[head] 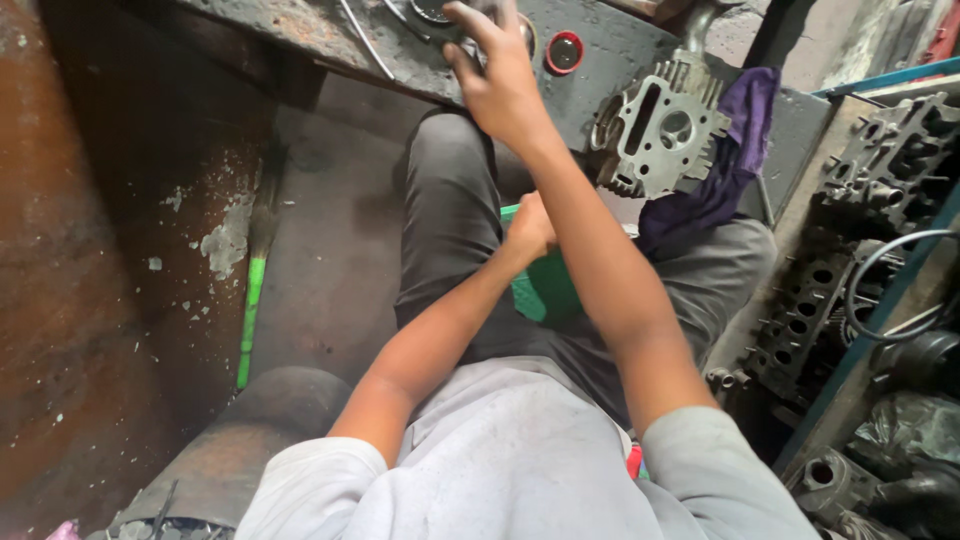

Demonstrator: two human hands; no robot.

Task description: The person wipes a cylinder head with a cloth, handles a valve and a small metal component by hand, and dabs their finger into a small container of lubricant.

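I sit with grey trousers, looking down at my lap. My left hand is closed on a green sheet that lies on my lap, partly hidden by my right forearm. My right hand reaches up and across to the rusty metal bench at the top, its fingers spread over small round parts there; what it touches is hidden by the hand. A grey metal cylinder head stands just right of that hand, with a purple rag draped beside it.
A red-rimmed round cap lies on the bench. More dark engine heads and a wire loop fill the right side. A green-handled tool leans on the concrete floor at left, next to a rusty wall.
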